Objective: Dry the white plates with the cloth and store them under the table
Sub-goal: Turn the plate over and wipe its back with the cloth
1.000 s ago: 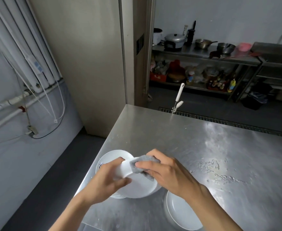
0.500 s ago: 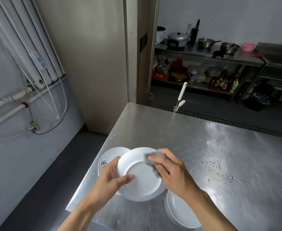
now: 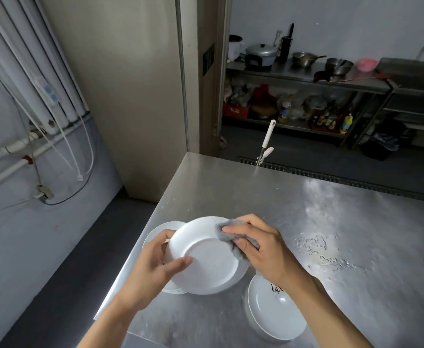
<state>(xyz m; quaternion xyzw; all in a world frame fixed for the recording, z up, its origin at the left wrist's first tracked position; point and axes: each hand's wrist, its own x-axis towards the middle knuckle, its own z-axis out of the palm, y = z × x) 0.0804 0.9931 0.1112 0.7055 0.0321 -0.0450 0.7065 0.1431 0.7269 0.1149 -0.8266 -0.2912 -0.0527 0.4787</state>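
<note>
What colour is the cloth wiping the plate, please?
The cloth is grey, clearest in the head view.

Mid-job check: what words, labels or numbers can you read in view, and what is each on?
"La": black handwriting on the round white plate lying near right on the steel table; the rest hidden by the wrist of the right hand.
Red box on the far lower shelf: white print, too blurred to read.
Bottles there: labels too small to read.
Held white plate, grey cloth: no text.
</note>
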